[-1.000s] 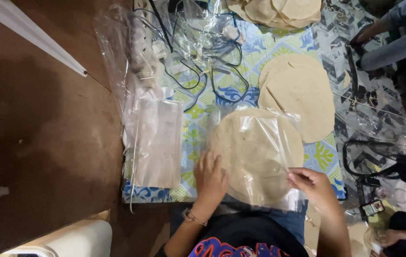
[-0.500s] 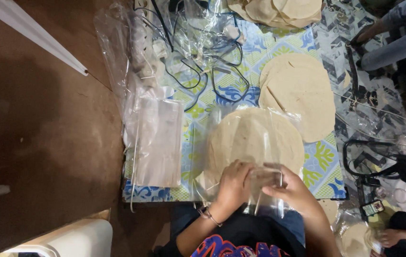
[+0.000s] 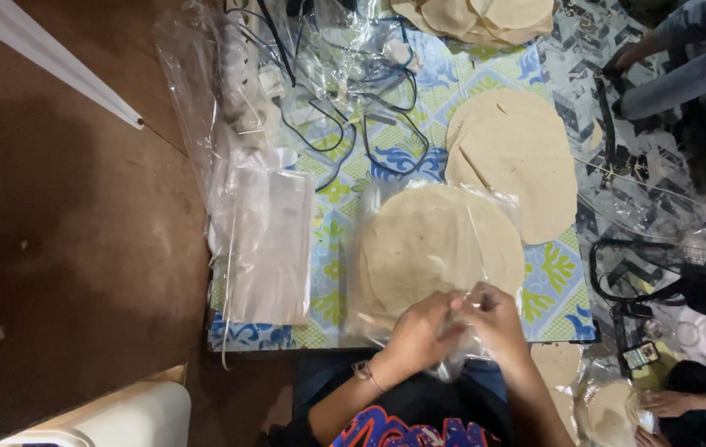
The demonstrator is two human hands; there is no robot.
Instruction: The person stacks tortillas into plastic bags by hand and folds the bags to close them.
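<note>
Brown floor [image 3: 63, 232] fills the left side, crossed at the top by a white strip [image 3: 47, 62], with a pale rounded object [image 3: 113, 418] at the lower edge. Next comes the counter [image 3: 332, 248], covered in a blue, green and yellow patterned cloth. At its left edge lies a stack of clear plastic bags [image 3: 266, 244], its long axis running away from the person. Beyond it, dark cables [image 3: 353, 124] loop among crumpled clear wrapping.

In the middle, at the counter's near edge, lies a round flatbread in a clear bag [image 3: 432, 252]. The bag's mouth points toward the person; the bread is round, so it has no clear long axis. The left hand [image 3: 419, 331] and right hand [image 3: 498, 319] meet at that mouth, fingers pinched shut on the gathered plastic, the two hands touching.

Further right, a loose pile of flatbreads [image 3: 518, 157] lies just beyond the bagged one, and another pile [image 3: 485, 16] sits at the far edge. At the lower right, another person's hand [image 3: 667, 403] rests beside more bread.
</note>
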